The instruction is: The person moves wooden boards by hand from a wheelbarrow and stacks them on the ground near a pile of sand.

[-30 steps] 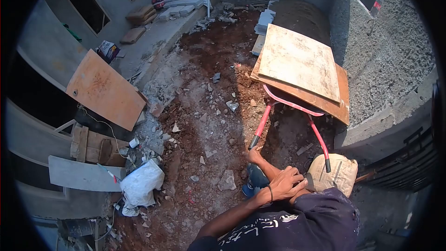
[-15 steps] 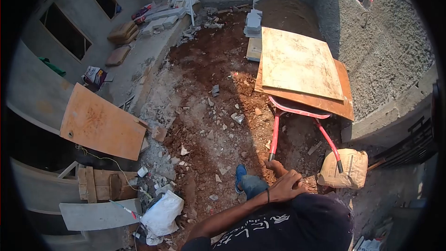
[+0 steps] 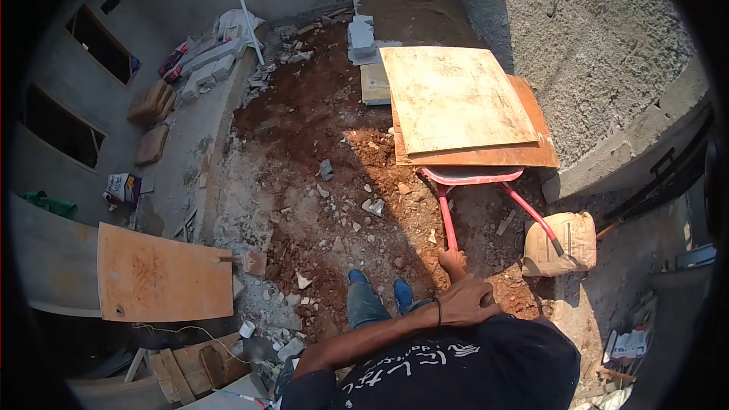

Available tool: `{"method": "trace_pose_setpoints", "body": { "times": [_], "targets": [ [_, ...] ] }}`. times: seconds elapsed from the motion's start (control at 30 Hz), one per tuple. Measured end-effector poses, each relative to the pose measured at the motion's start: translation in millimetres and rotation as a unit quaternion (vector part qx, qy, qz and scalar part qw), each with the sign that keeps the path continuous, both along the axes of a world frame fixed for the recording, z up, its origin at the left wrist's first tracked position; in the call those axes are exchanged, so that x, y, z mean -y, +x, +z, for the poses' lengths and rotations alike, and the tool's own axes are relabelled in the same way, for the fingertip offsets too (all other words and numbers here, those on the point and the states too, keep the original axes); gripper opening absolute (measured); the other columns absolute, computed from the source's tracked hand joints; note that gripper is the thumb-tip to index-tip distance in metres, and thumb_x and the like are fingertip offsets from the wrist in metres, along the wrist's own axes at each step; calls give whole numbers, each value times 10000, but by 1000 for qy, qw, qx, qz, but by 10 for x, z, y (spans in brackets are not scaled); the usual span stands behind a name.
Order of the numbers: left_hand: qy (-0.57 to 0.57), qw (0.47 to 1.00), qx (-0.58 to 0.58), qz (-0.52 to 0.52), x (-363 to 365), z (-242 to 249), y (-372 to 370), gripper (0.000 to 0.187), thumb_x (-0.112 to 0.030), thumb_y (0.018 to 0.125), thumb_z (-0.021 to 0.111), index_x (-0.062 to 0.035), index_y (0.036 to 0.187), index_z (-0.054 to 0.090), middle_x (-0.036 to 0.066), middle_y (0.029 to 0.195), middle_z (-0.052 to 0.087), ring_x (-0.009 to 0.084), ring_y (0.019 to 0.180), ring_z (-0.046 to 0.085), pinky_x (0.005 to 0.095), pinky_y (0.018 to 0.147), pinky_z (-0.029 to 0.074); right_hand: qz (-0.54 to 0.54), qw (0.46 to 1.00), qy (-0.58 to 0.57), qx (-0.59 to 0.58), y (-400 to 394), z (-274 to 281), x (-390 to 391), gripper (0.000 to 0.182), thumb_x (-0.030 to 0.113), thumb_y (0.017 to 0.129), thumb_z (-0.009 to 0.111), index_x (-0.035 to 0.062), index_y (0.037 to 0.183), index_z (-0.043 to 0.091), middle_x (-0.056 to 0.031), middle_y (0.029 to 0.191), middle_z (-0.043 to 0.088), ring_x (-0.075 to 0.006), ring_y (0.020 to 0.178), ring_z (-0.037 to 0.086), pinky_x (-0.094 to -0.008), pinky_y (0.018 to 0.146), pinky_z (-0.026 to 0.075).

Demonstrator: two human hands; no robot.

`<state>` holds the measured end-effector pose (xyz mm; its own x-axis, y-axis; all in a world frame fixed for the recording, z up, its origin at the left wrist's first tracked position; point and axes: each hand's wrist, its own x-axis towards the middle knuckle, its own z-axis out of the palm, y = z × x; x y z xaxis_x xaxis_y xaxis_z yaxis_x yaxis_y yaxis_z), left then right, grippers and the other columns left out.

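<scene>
A wheelbarrow with a red rim (image 3: 474, 176) stands in front of me, its red handles pointing back toward me. My right hand (image 3: 453, 262) is at the end of the left handle (image 3: 447, 220), and its fingers appear closed round the dark grip. My left hand (image 3: 471, 301), with a dark band at the wrist, reaches across my body and lies over my right arm. Its fingers are curled, and what they press on is largely hidden. The right handle (image 3: 535, 215) is untouched; its dark end rests by a brown paper sack (image 3: 566, 244). Stained boards (image 3: 463, 99) cover the wheelbarrow.
Rubble and red soil (image 3: 304, 197) cover the ground. A rough wall (image 3: 585, 68) rises at right. White blocks (image 3: 362, 36) and a sand heap (image 3: 425, 15) lie behind the boards. At left are an orange board (image 3: 163, 273), sacks (image 3: 152, 101) and a raised ledge (image 3: 228, 106).
My right hand has moved onto the handle's dark grip, which showed bare before. My view has shifted, and both my shoes now show. My left hand remains over the right arm.
</scene>
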<state>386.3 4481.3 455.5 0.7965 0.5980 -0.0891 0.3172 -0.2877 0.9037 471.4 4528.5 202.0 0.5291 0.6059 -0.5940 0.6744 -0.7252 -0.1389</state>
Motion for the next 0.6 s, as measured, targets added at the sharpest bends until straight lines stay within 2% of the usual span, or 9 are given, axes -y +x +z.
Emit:
{"method": "trace_pose_setpoints", "body": {
  "times": [0.03,0.17,0.23,0.33,0.37,0.43,0.5,0.57,0.6],
  "targets": [
    [-80,994,-38,-59,-115,54,-50,312,-279,743,593,8,850,535,156,808,517,295,800,514,384,700,406,-14,1000,-5,11,5,-24,-15,618,532,820,432,29,1166,524,-259,1096,546,-336,1054,528,-416,916,377],
    [-109,980,-82,-145,-662,113,-370,377,-330,742,597,29,847,554,170,829,495,306,835,497,399,704,406,-26,999,-8,18,-182,-164,-359,616,533,819,432,28,1157,529,-256,1095,548,-338,1052,530,-417,913,379],
    [114,990,58,58,-901,-45,-600,347,-318,748,582,27,757,554,165,794,489,294,819,496,401,675,401,-20,1000,-2,14,-378,-272,-761,615,533,818,432,27,1151,533,-254,1094,549,-338,1050,530,-417,911,380],
    [99,994,39,13,-1594,-260,-952,321,-299,755,574,13,696,531,151,760,478,289,796,488,401,665,386,-8,1000,18,-1,-714,-345,-1618,613,534,817,432,26,1143,538,-252,1093,551,-340,1047,531,-418,908,382],
    [108,993,37,12,-1851,-148,-1105,321,-299,755,574,13,696,531,151,760,478,289,796,488,401,665,386,-4,1000,29,-7,-897,-276,-1949,613,534,817,432,25,1140,540,-251,1092,551,-340,1046,532,-418,907,383],
    [52,994,62,-76,-2337,13,-1348,300,-288,764,566,-5,678,514,144,747,464,286,763,476,395,656,376,6,999,37,-10,-1162,-196,-2529,612,535,816,432,24,1134,544,-249,1091,553,-341,1045,533,-419,905,384],
    [28,996,53,-62,-2711,117,-1565,282,-283,767,563,-20,675,519,132,737,457,281,748,469,390,655,369,20,999,29,-6,-1368,-154,-2973,611,535,816,431,24,1129,547,-248,1090,554,-342,1043,533,-420,904,386],
    [106,985,129,-32,-3075,106,-1744,273,-283,768,564,-22,699,521,133,749,463,285,752,469,393,661,373,30,999,25,-13,-1409,-134,-3234,610,536,815,431,23,1123,551,-246,1090,555,-342,1041,534,-420,902,387],
    [86,989,117,-25,-3263,232,-1862,275,-292,766,569,-21,742,531,150,775,465,295,761,473,397,668,379,34,999,21,-21,-1407,-175,-3331,610,536,815,431,22,1120,553,-245,1089,555,-343,1040,534,-420,901,387]
  ]
}}
